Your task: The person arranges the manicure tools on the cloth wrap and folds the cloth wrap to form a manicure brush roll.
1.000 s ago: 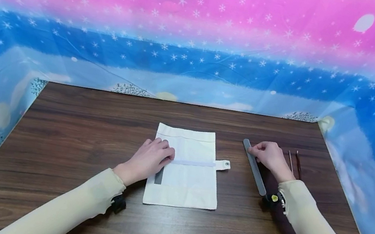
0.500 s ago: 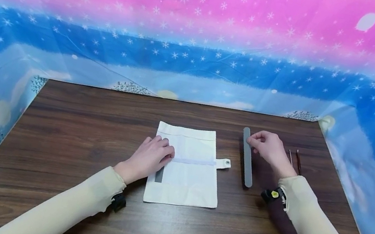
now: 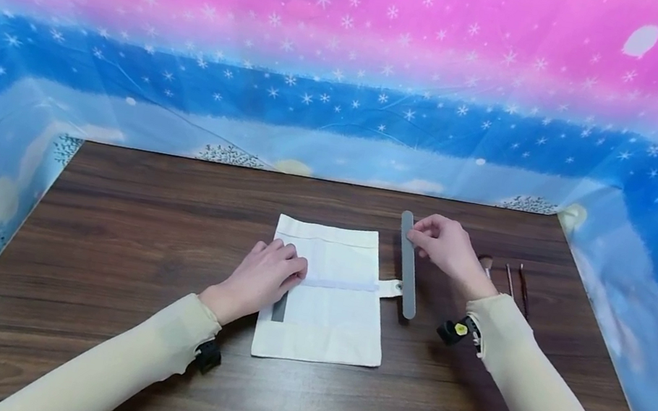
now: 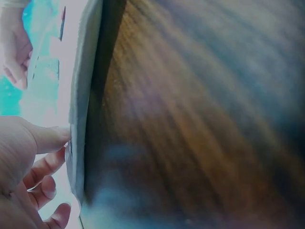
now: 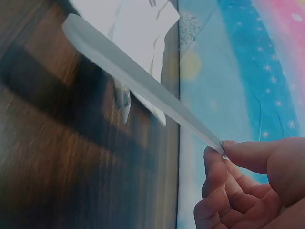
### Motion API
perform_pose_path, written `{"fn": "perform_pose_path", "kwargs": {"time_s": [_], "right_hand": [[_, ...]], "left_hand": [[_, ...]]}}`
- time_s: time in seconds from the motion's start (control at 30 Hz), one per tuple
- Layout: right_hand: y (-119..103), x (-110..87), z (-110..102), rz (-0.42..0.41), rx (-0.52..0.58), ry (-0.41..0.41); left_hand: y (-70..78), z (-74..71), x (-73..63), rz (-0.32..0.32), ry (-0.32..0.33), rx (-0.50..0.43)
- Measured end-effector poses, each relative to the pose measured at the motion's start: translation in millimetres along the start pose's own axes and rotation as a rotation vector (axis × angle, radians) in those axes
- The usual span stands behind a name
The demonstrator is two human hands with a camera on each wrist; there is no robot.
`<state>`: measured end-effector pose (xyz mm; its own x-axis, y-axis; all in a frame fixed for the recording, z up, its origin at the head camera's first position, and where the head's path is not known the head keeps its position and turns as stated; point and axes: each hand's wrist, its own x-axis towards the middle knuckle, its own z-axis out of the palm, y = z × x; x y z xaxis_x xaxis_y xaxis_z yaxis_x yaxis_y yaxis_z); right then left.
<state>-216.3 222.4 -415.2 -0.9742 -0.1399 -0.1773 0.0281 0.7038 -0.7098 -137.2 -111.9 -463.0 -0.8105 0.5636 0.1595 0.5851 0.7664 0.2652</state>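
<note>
A long grey nail file [image 3: 406, 271] with rounded ends hangs tilted in my right hand [image 3: 443, 246], pinched near its far end between thumb and fingertips. In the right wrist view the nail file [image 5: 128, 76] stretches away from the hand [image 5: 243, 186], above the table. A white cloth pouch [image 3: 336, 317] lies spread flat, its snap strap [image 3: 388, 288] pointing right, partly behind the file. My left hand [image 3: 260, 278] lies over its left side; in the left wrist view the thumb and forefinger pinch a cloth edge [image 4: 81, 105]. A dark grey strip [image 3: 279, 310] shows beneath that hand.
Right of my right hand lie a brush [image 3: 486, 262], partly hidden by the wrist, and two thin sticks, one pale [image 3: 510, 278] and one dark reddish [image 3: 523, 290]. The wooden table [image 3: 134, 223] ends at a patterned cloth [image 3: 346, 109] behind and on both sides.
My right hand has carried the nail file leftward to the strap, lifting it and turning it more upright. The brush has come into sight. My left hand has stayed on the pouch.
</note>
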Motion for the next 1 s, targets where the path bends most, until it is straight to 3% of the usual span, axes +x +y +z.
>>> {"fn": "perform_pose_path", "kwargs": {"time_s": [0.53, 1.0], "right_hand": [[-38, 15.5, 27, -0.007, 0.099, -0.040], [-59, 29.5, 48, -0.109, 0.079, -0.070]], "left_hand": [[1.3, -1.2, -0.4, 0.002, 0.023, -0.001], [2.2, -2.4, -1.0, 0.008, 0.038, -0.003]]}}
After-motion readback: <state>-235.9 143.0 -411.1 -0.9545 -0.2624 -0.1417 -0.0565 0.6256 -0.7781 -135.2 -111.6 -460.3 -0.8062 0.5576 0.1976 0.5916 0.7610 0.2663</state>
